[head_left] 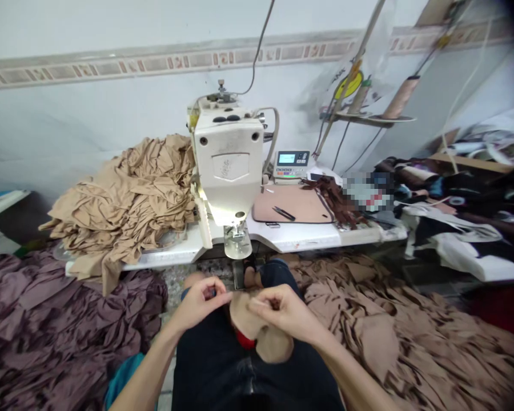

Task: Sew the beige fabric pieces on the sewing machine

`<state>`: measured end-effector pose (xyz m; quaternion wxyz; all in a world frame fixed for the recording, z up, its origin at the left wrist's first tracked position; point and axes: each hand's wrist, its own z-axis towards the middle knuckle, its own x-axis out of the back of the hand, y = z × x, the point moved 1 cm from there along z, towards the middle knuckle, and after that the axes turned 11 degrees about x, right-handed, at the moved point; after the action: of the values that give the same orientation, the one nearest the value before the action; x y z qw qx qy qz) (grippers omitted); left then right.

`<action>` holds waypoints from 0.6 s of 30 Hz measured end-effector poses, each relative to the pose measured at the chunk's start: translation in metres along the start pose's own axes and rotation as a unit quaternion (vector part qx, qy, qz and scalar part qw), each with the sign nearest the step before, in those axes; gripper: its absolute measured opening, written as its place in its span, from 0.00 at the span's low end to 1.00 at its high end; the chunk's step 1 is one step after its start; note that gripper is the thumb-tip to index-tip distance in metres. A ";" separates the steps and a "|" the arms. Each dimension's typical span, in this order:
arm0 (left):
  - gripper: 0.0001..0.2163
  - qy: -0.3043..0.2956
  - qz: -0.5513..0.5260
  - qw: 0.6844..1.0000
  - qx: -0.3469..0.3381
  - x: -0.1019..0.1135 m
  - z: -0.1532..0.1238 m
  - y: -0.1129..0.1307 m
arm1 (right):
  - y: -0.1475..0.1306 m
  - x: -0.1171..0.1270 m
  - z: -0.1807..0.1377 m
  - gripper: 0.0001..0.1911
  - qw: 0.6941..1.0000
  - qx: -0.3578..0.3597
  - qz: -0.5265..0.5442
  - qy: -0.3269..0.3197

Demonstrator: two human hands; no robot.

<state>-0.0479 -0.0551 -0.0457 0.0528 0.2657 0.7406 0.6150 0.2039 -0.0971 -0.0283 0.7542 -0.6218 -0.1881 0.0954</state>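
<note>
Over my lap hangs a beige cut fabric piece (245, 319) with rounded edges; its lower part drapes onto my dark clothing. My right hand (285, 313) is closed, thumb and fingers pinching the piece near its upper right. On the other side, my left hand (203, 302) is closed too, its thumb and fingertips together at the upper left edge of the same piece. Something red (245, 341) shows beneath the fabric. Just beyond my hands stands a white sewing machine (227, 165), its lit needle area above a rounded metal arm end (239, 245).
A heap of tan fabric pieces (132, 200) lies left of the machine. Tweezers (284, 213) rest on a pink mat (291, 200) before a control panel (291, 164). Purple cloth (68, 331) and brown cloth (381, 331) pile up on either side. Thread cones (401, 98) stand at upper right.
</note>
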 end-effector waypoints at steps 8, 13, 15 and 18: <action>0.24 -0.229 -0.015 0.972 0.045 -0.041 -0.004 0.008 | -0.022 0.015 0.001 0.17 0.981 0.033 -0.111 -0.156; 0.21 -0.088 -0.047 0.994 0.032 -0.019 -0.005 0.011 | -0.018 0.029 0.007 0.19 0.998 0.018 -0.057 -0.021; 0.18 -0.034 -0.069 0.997 0.018 -0.011 -0.005 0.013 | -0.017 0.029 0.010 0.21 0.998 0.011 -0.036 0.041; 0.18 0.009 -0.087 0.996 -0.012 -0.005 -0.004 0.020 | -0.017 0.024 0.015 0.23 0.996 0.004 -0.021 0.092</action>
<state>-0.0385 -0.0590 -0.0277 0.1021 0.1942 0.7537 0.6195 0.2184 -0.0775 -0.0054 0.7724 -0.6211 -0.1311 0.0224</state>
